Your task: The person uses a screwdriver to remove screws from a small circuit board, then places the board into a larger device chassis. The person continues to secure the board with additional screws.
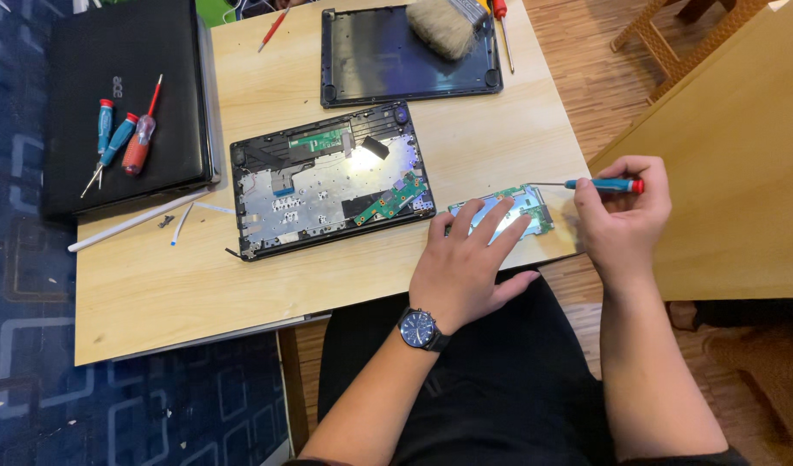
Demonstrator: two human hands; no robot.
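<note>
My left hand (pixel 465 263), with a dark wristwatch on the wrist, lies flat with its fingers spread on a green circuit board (pixel 522 207) near the table's front right corner. My right hand (pixel 621 211) grips a small blue screwdriver with a red cap (pixel 599 184); its thin tip points left toward the board's right end. An opened laptop base (pixel 327 177) with bare metal and green boards lies to the left of my hands.
A black laptop bottom cover (pixel 371 60) with a bristle brush (pixel 440 26) on it lies at the back. A closed black laptop (pixel 120 95) at left carries several screwdrivers (pixel 125 138). A wooden table (pixel 155 276), another wooden surface (pixel 733 173) at right, blue carpet at left.
</note>
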